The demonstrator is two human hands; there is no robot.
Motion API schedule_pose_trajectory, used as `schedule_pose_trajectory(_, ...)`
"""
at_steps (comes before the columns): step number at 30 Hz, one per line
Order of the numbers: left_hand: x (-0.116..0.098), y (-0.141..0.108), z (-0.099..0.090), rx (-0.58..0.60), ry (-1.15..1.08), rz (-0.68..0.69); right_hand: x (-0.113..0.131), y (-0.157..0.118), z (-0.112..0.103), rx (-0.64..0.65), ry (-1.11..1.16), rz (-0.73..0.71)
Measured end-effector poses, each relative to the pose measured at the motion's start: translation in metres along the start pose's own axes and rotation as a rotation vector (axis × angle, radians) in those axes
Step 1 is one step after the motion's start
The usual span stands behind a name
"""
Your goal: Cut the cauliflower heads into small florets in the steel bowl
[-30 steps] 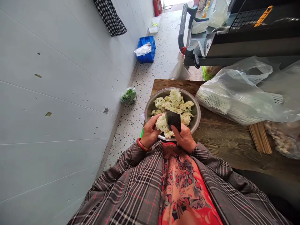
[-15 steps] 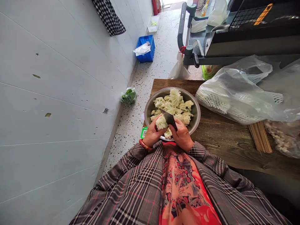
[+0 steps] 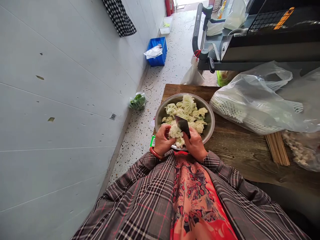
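A metal bowl point(image 3: 211, 125) with several pale cauliflower pieces point(image 3: 189, 104) in it stands on the wooden table point(image 3: 232, 156). Over the bowl's near left side, my left hand point(image 3: 163, 139) is closed round a cauliflower floret point(image 3: 175, 131). My right hand point(image 3: 196, 143) grips a knife whose dark, broad blade point(image 3: 183, 124) points up and to the left, just right of the floret. The knife's handle is hidden in the fingers.
Right of the bowl lies a clear plastic bag point(image 3: 252, 100) with white netting inside, near wooden sticks point(image 3: 277, 148). A metal cart point(image 3: 212, 63) stands behind the table. Bagged greens point(image 3: 138, 101) and a blue crate point(image 3: 157, 51) sit on the floor at left.
My left fingers have loosened a little, and more of the floret shows, slightly lower and further right. The knife blade has shifted slightly right. The whole view has moved slightly.
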State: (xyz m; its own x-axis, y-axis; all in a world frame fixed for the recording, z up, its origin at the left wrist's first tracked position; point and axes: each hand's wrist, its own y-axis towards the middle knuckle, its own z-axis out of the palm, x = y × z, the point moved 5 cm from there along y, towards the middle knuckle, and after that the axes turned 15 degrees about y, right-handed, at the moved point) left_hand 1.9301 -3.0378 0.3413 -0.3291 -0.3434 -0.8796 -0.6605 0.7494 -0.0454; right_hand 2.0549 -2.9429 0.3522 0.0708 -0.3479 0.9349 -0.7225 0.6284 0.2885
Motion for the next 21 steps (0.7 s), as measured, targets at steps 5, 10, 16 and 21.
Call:
schedule_pose_trajectory(5,-0.01,-0.003,0.0,-0.053,0.204,0.152,0.002,0.001,0.001,-0.004,-0.004,-0.007)
schedule_pose_trajectory(10,-0.02,-0.005,-0.007,-0.264,0.425,0.205,0.009,0.0,0.007,0.026,-0.007,-0.041)
schedule_pose_trajectory(16,-0.016,-0.002,-0.017,-0.213,0.37,0.078,-0.002,0.003,-0.001,-0.007,-0.059,-0.015)
schedule_pose_trajectory(21,0.0,-0.003,-0.011,0.086,-0.262,-0.195,-0.023,0.01,-0.02,-0.121,-0.106,0.056)
